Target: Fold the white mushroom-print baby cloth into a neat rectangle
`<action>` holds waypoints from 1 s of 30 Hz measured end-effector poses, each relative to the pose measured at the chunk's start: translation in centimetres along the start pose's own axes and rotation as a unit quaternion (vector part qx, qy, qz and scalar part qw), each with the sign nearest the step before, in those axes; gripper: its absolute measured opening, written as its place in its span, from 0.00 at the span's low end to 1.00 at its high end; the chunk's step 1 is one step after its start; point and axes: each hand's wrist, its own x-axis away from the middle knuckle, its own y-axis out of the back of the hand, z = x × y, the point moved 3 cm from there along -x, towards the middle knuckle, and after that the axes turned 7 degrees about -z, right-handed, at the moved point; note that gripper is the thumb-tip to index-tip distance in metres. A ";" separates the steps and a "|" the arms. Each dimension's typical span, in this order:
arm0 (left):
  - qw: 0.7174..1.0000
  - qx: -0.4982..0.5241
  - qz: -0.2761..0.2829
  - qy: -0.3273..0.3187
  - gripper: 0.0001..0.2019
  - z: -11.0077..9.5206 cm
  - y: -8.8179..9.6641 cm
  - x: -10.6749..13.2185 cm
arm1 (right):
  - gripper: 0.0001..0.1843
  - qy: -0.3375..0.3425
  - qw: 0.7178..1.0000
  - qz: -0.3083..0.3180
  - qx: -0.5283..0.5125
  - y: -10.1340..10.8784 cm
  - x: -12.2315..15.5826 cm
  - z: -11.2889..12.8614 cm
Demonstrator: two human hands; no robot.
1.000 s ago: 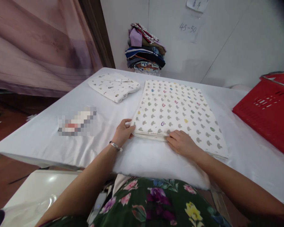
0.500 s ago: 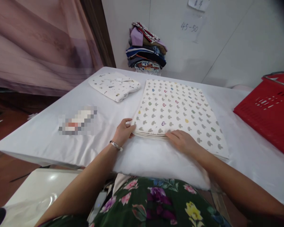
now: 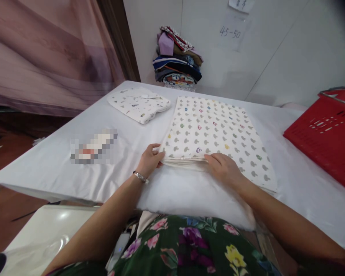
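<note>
A white cloth printed with grey and coloured mushrooms (image 3: pixel 215 132) lies folded in layers on the white-covered table (image 3: pixel 132 145). At its near left corner, my left hand (image 3: pixel 150 158) pinches the edge between thumb and fingers. Farther right along the same near edge, my right hand (image 3: pixel 222 166) grips the layers, its fingers on top and its thumb hidden. Between the hands the layered edge shows, slightly lifted. Beyond my left hand lies a second folded white cloth with small prints (image 3: pixel 139 104).
A red plastic basket (image 3: pixel 324 134) stands at the table's right. A pixelated item (image 3: pixel 94 147) lies on the left. Behind the table rises a stack of folded clothes (image 3: pixel 176 61) against the wall. A pink curtain (image 3: pixel 51 53) hangs at the left, above a white stool (image 3: pixel 51 226).
My right hand has shifted slightly up and to the right, raising the cloth's near edge a little. My left hand stays at the corner.
</note>
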 end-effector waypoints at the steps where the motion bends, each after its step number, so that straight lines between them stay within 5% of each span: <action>1: 1.000 0.001 0.000 -0.001 0.23 0.1 0.0 0.0 | 0.17 0.001 1.000 0.010 -0.006 0.1 0.1 0.0; 18: 1.000 -0.013 -0.001 0.000 0.22 -0.2 0.0 0.1 | 0.10 0.055 0.993 0.097 0.043 0.3 -0.8 1.9; 30: 1.000 0.009 -0.003 -0.001 0.22 0.0 0.1 -0.1 | 0.11 0.088 0.992 0.080 0.030 1.2 -0.8 1.8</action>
